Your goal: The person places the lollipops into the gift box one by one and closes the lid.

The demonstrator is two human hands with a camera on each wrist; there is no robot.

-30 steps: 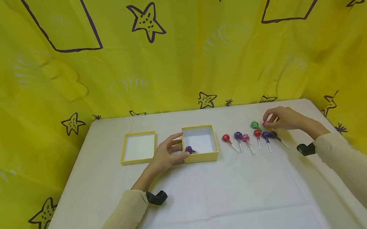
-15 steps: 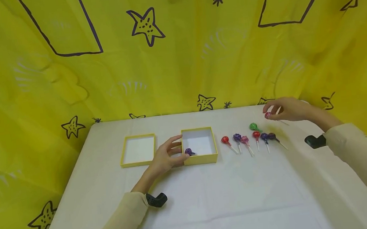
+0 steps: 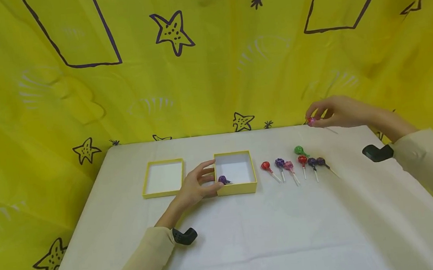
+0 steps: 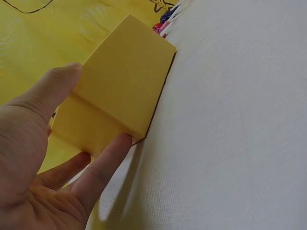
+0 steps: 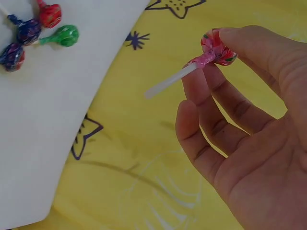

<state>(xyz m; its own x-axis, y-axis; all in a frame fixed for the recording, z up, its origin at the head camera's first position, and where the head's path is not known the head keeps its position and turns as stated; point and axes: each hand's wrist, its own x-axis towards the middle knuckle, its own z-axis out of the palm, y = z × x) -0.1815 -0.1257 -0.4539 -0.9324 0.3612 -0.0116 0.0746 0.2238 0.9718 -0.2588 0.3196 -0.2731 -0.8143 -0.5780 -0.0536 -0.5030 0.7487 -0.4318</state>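
My right hand [image 3: 341, 112] is raised above the table's back right, pinching a pink lollipop [image 3: 311, 121] by its wrapped head. In the right wrist view the thumb and fingers of the hand [image 5: 254, 110] hold the lollipop [image 5: 217, 49], its white stick pointing down-left. My left hand [image 3: 197, 186] grips the left side of a yellow box [image 3: 237, 188]. The left wrist view shows the thumb at the top edge of the box [image 4: 124, 72] and fingers against its lower side. Inside the box lies a purple lollipop [image 3: 223, 179].
A shallow yellow lid [image 3: 164, 194] with a white inside lies left of the box. Right of the box are several lollipops, among them a red one [image 3: 265, 166], a pink one [image 3: 288, 166] and a green one [image 3: 299, 150]. A yellow patterned curtain [image 3: 210, 74] hangs behind the table.
My right hand has risen and moved away from the other lollipops with the pink lollipop in its fingers. My left hand keeps its grip on the box.
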